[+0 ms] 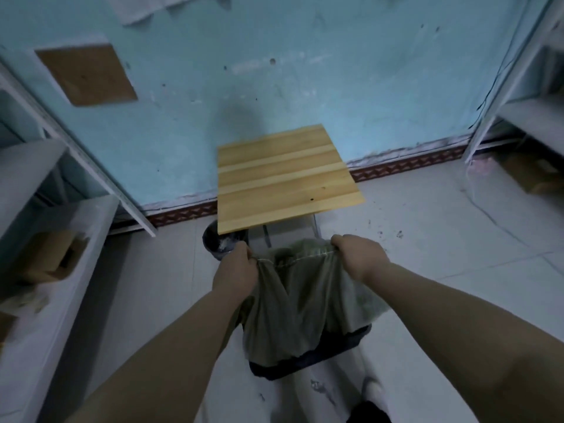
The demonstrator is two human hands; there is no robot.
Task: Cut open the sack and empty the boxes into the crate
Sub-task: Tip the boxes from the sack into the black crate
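Holding: both hands grip the stitched hem of a grey-green woven sack, which hangs upside down over a dark plastic crate on the floor.
Left hand: fingers curled tight and clamped on the hem's corner at 9 o'clock of the sack, so that end cannot slip.
Right hand: fingers likewise closed on the opposite corner at 3 o'clock; the two grips pull the seam taut between them.
Sack position: its lower, open end drapes into the crate's mouth, hiding most of the rim; only the near and right edges of the crate show, at 6 and 4 o'clock of the cloth.
Why held so: lifting by the closed end lets gravity carry the contents down into the crate, judging from the slack, nearly flat fabric.
Boxes: none can be seen; whether they already lie in the crate is hidden by the cloth.
Stage: emptying appears close to done, since the sack hangs limp.
Surroundings: a pale slatted wooden table top stands at 12 o'clock beyond the hands, with a dark round bucket under its near left corner.
Risk: the draped cloth could snag on the crate rim when lifted away.
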